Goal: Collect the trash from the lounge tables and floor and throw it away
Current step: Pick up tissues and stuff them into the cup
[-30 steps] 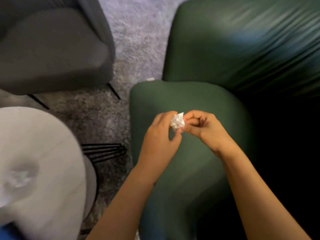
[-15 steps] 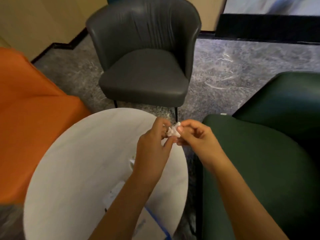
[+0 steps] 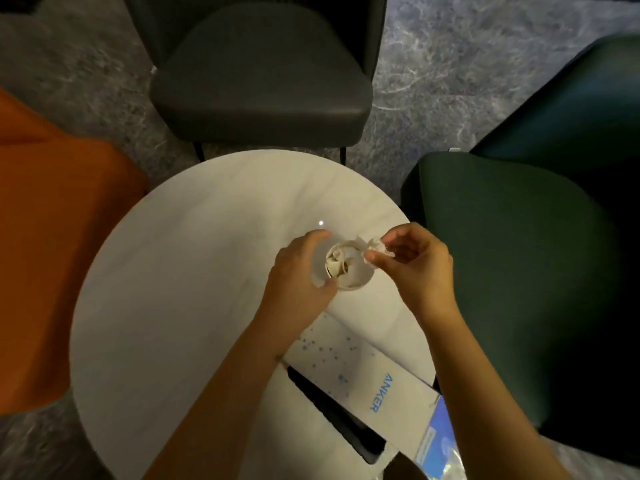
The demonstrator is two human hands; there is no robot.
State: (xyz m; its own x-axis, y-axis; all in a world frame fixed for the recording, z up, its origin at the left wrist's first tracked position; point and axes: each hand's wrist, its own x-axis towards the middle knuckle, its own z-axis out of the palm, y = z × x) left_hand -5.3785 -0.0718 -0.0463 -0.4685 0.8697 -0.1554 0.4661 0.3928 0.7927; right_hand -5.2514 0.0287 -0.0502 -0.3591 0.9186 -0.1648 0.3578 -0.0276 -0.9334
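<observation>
A white paper cup stuffed with crumpled paper stands on the round white table. My left hand wraps around the cup's left side. My right hand pinches a small crumpled white paper ball right at the cup's right rim.
An open white Anker box lies on the table near me. A grey chair stands beyond the table, an orange seat at the left and a green armchair at the right. The floor is grey carpet.
My view swung from the green armchair to the table. Both hands carried the paper ball over; the left hand let go of it and took hold of the cup.
</observation>
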